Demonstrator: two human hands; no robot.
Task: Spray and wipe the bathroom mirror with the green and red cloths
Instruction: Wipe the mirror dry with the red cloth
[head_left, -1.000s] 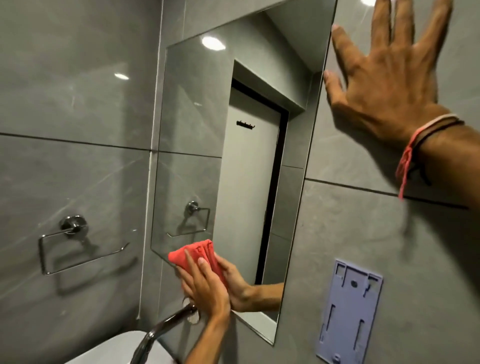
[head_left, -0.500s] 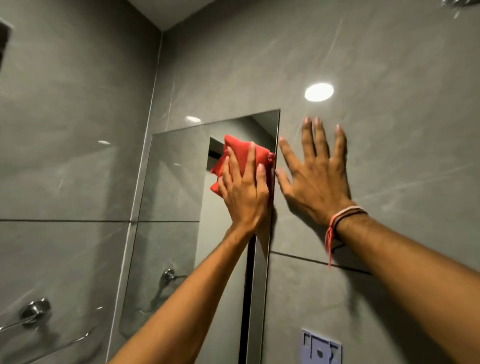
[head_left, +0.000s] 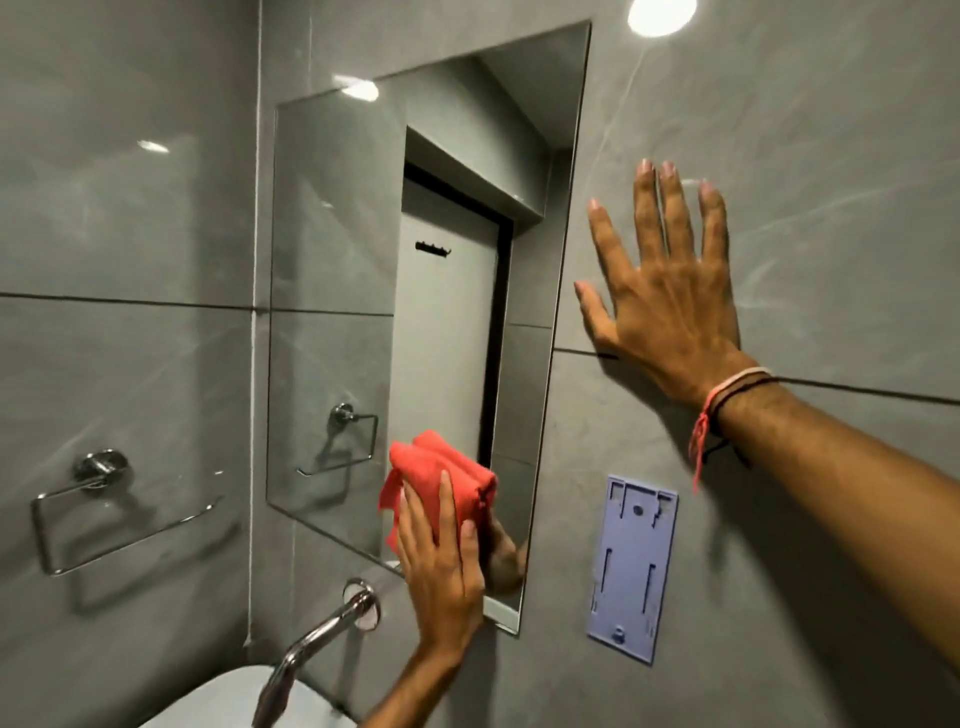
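Observation:
The frameless mirror (head_left: 363, 291) hangs on the grey tiled wall and reflects a door and a towel ring. My left hand (head_left: 441, 571) presses a bunched red cloth (head_left: 436, 478) flat against the mirror's lower right corner. My right hand (head_left: 670, 291) lies flat on the wall tile just right of the mirror, fingers spread, holding nothing, with red and brown threads around its wrist. No green cloth or spray bottle is in view.
A chrome tap (head_left: 322, 639) sticks out of the wall below the mirror, over a white basin (head_left: 228, 701). A chrome towel ring (head_left: 98, 499) is fixed to the left wall. A lilac plastic bracket (head_left: 631, 566) is mounted right of the mirror.
My left hand has swept the red cloth from the mirror's upper right corner down to its lower right corner. My right hand stays flat on the wall.

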